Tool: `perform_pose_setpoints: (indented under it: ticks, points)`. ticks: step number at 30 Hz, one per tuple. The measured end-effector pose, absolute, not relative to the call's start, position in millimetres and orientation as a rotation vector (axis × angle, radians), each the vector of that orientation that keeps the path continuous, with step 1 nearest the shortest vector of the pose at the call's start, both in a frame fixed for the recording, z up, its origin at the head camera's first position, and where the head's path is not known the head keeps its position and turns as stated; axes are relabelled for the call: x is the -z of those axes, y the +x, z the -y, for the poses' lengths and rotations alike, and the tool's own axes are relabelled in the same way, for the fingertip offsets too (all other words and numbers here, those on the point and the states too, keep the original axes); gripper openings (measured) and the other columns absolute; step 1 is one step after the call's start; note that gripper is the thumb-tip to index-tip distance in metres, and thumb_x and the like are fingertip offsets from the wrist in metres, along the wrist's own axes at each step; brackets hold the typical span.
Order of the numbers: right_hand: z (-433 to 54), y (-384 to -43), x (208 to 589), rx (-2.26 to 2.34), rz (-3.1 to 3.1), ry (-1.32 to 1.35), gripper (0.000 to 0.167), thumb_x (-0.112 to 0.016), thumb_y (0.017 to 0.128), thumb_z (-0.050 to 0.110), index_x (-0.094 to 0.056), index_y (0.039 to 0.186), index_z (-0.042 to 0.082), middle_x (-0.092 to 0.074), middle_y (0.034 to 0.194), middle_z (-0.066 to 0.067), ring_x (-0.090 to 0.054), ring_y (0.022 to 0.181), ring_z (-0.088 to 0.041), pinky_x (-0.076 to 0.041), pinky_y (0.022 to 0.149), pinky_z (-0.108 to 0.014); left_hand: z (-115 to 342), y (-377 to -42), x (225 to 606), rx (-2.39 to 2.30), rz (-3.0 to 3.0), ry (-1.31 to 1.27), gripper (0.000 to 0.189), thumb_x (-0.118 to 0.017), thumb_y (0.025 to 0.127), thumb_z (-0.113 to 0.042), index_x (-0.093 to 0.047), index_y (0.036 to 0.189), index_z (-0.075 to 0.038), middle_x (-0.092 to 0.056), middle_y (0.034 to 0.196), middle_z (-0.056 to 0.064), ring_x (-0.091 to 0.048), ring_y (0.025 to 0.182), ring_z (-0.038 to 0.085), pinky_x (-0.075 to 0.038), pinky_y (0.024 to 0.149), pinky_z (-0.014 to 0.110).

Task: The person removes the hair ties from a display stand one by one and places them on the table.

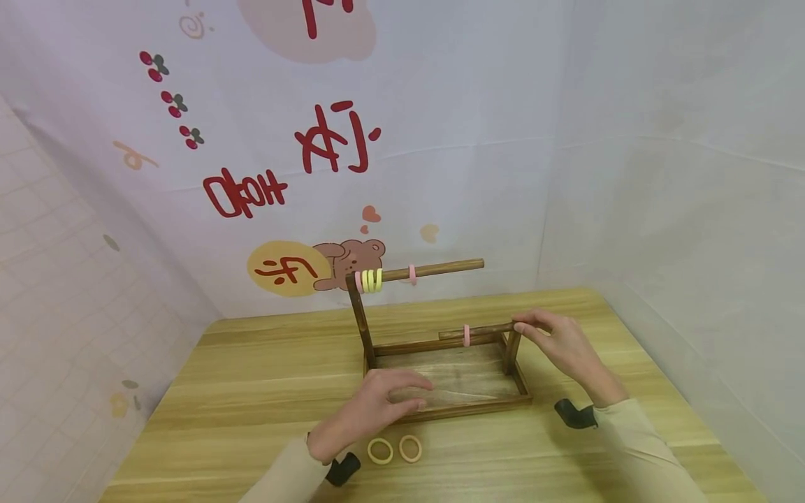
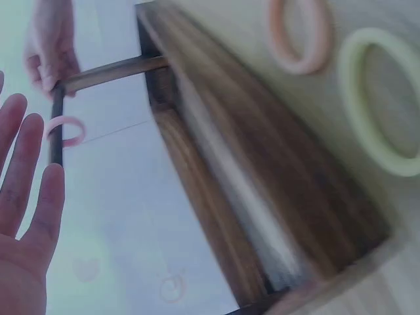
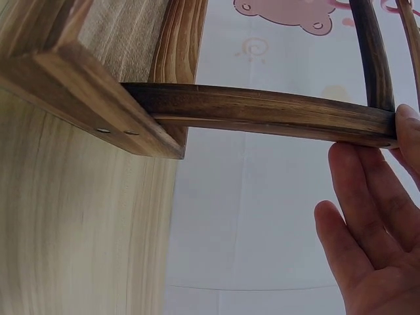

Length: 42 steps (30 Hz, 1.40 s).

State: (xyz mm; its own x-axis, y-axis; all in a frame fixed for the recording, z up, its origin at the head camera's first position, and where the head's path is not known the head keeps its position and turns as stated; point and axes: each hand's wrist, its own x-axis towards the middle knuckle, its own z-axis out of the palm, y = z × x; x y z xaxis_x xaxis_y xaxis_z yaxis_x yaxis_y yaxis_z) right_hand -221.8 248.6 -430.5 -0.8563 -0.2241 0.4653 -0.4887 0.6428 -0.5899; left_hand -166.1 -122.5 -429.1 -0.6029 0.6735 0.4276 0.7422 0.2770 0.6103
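Observation:
A dark wooden rack (image 1: 371, 335) has a shallow tray base and two posts, each bearing a horizontal rod. My right hand (image 1: 566, 346) pinches the top of its short right post (image 3: 262, 111), where the lower rod joins. One pink ring (image 1: 467, 335) hangs on that lower rod. Over the tray's front edge hovers my left hand (image 1: 374, 404), fingers spread and holding nothing. The upper rod (image 1: 449, 267) carries several yellow and pink rings bunched at its left end, plus a separate pink ring (image 1: 412, 274) farther along.
A yellow ring (image 1: 380, 451) and a peach ring (image 1: 410, 448) lie flat on the wood-grain table (image 1: 264, 391), in front of the rack. Behind the table hangs a white printed cloth (image 1: 465, 195), with further pale cloth at both sides.

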Motion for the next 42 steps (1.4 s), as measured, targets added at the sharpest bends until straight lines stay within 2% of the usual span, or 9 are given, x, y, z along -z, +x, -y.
perform_pose_setpoints:
  ticks: [7, 13, 21, 28, 37, 42]
  points:
    - [-248.5, -222.2, 431.2, -1.052, 2.519, 0.562, 0.018, -0.071, 0.1, 0.017, -0.077, 0.116, 0.008, -0.078, 0.11, -0.008, -0.07, 0.11, -0.041, -0.054, 0.091, -0.062, 112.3, -171.5, 417.6, 1.261, 2.349, -1.287, 0.027, -0.077, 0.093, -0.005, -0.076, 0.12, -0.01, -0.076, 0.118, 0.002, -0.07, 0.113, 0.016, -0.056, 0.096, 0.035]
    - [-248.6, -222.4, 431.5, -1.063, 2.516, 0.573, 0.019, -0.071, 0.1, 0.016, -0.076, 0.116, 0.007, -0.078, 0.11, -0.008, -0.07, 0.11, -0.041, -0.054, 0.091, -0.062, 96.9, -173.8, 408.3, 1.359, 2.316, -1.186, 0.029, -0.078, 0.094, -0.012, -0.076, 0.123, -0.015, -0.074, 0.122, -0.002, -0.067, 0.117, 0.015, -0.055, 0.099, 0.036]
    - [-249.7, -221.8, 433.4, -1.048, 2.514, 0.569, 0.018, -0.071, 0.1, 0.016, -0.077, 0.115, 0.008, -0.078, 0.109, -0.008, -0.071, 0.109, -0.041, -0.055, 0.09, -0.061, 76.0, -182.6, 403.0, 1.407, 2.166, -1.151, 0.033, -0.079, 0.092, -0.008, -0.074, 0.125, -0.005, -0.072, 0.127, 0.004, -0.066, 0.121, 0.02, -0.055, 0.1, 0.038]
    - [-250.3, -221.3, 433.7, -1.051, 2.52, 0.56, 0.018, -0.07, 0.101, 0.017, -0.077, 0.116, 0.009, -0.078, 0.11, -0.008, -0.07, 0.11, -0.041, -0.055, 0.091, -0.061, 63.5, -190.4, 402.9, 1.503, 2.177, -1.076, 0.038, -0.08, 0.09, -0.004, -0.073, 0.127, -0.006, -0.071, 0.13, 0.0, -0.063, 0.125, 0.018, -0.053, 0.104, 0.039]
    - [-250.4, -221.6, 433.7, -1.053, 2.535, 0.552, 0.02, -0.07, 0.101, 0.019, -0.076, 0.117, 0.009, -0.077, 0.111, -0.008, -0.07, 0.111, -0.041, -0.054, 0.092, -0.061, 56.8, -202.2, 409.4, 1.508, 2.252, -1.01, 0.041, -0.081, 0.092, -0.015, -0.071, 0.132, -0.015, -0.067, 0.137, -0.004, -0.059, 0.131, 0.015, -0.047, 0.11, 0.041]
    - [-249.1, -222.5, 431.1, -1.039, 2.539, 0.552, 0.021, -0.069, 0.102, 0.019, -0.076, 0.117, 0.007, -0.077, 0.112, -0.01, -0.07, 0.111, -0.042, -0.054, 0.092, -0.061, 55.8, -210.2, 413.1, 1.54, 2.296, -0.963, 0.043, -0.081, 0.093, -0.021, -0.07, 0.135, -0.02, -0.064, 0.141, -0.006, -0.054, 0.135, 0.013, -0.043, 0.113, 0.046]
